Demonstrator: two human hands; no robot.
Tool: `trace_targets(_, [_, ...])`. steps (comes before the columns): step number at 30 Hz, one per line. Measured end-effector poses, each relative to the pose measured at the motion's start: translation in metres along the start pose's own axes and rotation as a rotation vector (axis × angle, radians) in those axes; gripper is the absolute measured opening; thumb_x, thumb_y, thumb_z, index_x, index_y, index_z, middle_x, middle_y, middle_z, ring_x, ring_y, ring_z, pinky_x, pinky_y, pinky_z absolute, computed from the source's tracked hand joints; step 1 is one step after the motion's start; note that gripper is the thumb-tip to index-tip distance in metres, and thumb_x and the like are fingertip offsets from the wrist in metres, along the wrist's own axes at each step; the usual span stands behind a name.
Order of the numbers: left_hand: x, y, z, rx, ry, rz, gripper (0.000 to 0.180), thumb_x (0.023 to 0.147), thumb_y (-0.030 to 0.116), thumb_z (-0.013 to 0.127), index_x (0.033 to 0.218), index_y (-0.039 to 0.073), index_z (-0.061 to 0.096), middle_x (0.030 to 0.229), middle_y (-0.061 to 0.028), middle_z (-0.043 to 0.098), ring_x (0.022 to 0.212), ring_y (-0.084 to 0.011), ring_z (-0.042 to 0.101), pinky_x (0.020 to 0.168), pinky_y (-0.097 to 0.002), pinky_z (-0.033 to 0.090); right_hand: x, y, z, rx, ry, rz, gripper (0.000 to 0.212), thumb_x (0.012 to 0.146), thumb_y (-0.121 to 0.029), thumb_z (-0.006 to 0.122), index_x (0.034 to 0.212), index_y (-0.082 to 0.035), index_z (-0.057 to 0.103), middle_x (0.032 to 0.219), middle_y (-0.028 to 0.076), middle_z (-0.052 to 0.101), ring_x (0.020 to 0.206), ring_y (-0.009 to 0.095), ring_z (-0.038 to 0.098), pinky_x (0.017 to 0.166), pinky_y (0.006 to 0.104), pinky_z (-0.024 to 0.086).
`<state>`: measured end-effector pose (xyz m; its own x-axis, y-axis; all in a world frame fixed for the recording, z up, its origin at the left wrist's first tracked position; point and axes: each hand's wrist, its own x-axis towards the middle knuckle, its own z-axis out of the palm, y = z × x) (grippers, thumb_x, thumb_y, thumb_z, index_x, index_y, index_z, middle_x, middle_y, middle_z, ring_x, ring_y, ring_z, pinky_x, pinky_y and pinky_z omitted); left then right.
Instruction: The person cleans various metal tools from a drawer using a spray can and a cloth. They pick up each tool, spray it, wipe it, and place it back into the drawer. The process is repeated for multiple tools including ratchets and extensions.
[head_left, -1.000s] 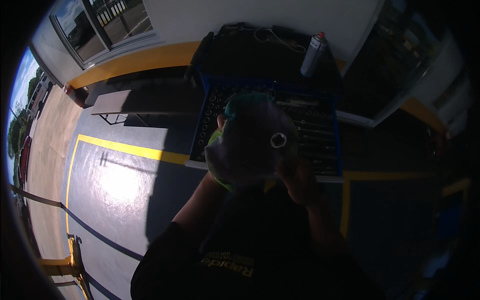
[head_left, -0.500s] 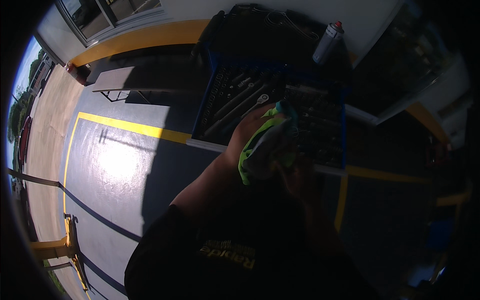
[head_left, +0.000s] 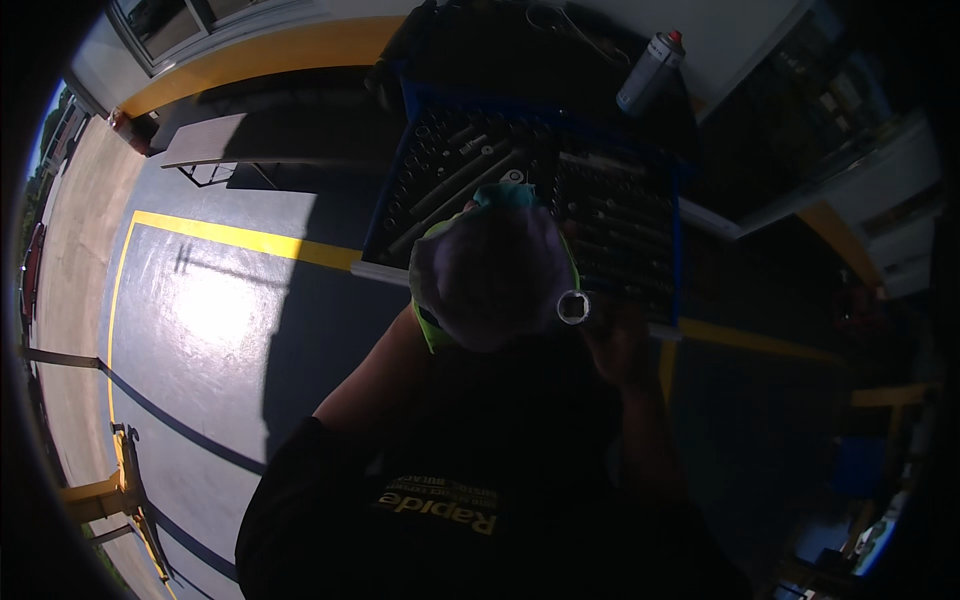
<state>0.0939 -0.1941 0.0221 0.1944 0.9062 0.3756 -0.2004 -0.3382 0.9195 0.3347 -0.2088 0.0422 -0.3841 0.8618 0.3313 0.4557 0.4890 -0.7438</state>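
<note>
A cloth (head_left: pixel 490 270), greyish with bright green and teal edges, is spread over my left hand (head_left: pixel 410 322) and gripped by it. Most of that hand's fingers are hidden under the fabric. Beside the cloth, my right hand (head_left: pixel 620 345) holds a shiny metal socket (head_left: pixel 574 307), its square drive hole facing up. Deep shadow covers much of the right hand. Just beyond both hands lies an open tool drawer (head_left: pixel 372 272), in which a ratchet (head_left: pixel 514 178) and rows of sockets (head_left: pixel 398 195) are laid out.
A blue-edged tool cabinet (head_left: pixel 480 60) stands ahead, with a spray can (head_left: pixel 650 75) on its top at the right. To the left are a low bench (head_left: pixel 205 140) and a yellow floor line (head_left: pixel 230 235). A yellow metal arm (head_left: pixel 100 493) lies at the lower left.
The cloth has been opened out and now covers more of my left hand. The socket has come into sight in my right hand. The view has shifted slightly.
</note>
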Motion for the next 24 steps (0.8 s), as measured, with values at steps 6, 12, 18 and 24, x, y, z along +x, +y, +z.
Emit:
trace_targets(6, [0.0, -0.02, -0.009, 0.454, 0.284, 0.409, 0.027, 0.096, 0.02, 0.055, 0.116, 0.002, 0.06, 0.109, -0.011, 0.064, 0.097, -0.0203, 0.064, 0.09, -0.0313, 0.053, 0.009, -0.011, -0.006, 0.138, -0.005, -0.189, 0.016, 0.088, -0.011, 0.067, 0.103, -0.004, 0.071, 0.097, 0.011, 0.073, 0.089, 0.023, 0.07, 0.078, 0.0341, 0.053])
trace_targets(12, [0.016, 0.024, 0.004, 2.078, 0.563, 0.998, 0.019, 0.092, 0.015, 0.059, 0.097, -0.001, 0.067, 0.089, -0.0155, 0.066, 0.078, -0.0257, 0.068, 0.076, -0.0341, 0.059, 0.007, -0.008, -0.008, 0.083, 0.032, -0.194, 0.014, 0.09, -0.014, 0.066, 0.1, -0.006, 0.071, 0.092, 0.01, 0.072, 0.085, 0.022, 0.069, 0.074, 0.0328, 0.052])
trace_targets(18, [-0.005, 0.028, 0.001, 2.883, 0.288, 0.608, 0.043, 0.099, 0.035, 0.052, 0.126, 0.001, 0.053, 0.118, -0.0153, 0.059, 0.109, -0.0239, 0.06, 0.102, -0.0331, 0.048, 0.022, -0.023, -0.024, -0.12, 0.005, -0.371, 0.017, 0.093, -0.02, 0.062, 0.097, -0.006, 0.072, 0.085, 0.006, 0.07, 0.073, 0.018, 0.06, 0.066, 0.0312, 0.045])
trace_targets(24, [-0.006, 0.036, 0.004, 4.394, 0.837, 0.748, 0.068, 0.099, 0.056, 0.042, 0.139, 0.001, 0.042, 0.13, -0.0173, 0.052, 0.124, -0.025, 0.052, 0.112, -0.0369, 0.039, 0.021, -0.023, -0.025, -0.077, 0.014, -0.305, 0.011, 0.086, -0.014, 0.07, 0.096, -0.01, 0.072, 0.073, 0.001, 0.059, 0.068, 0.017, 0.052, 0.063, 0.0306, 0.04])
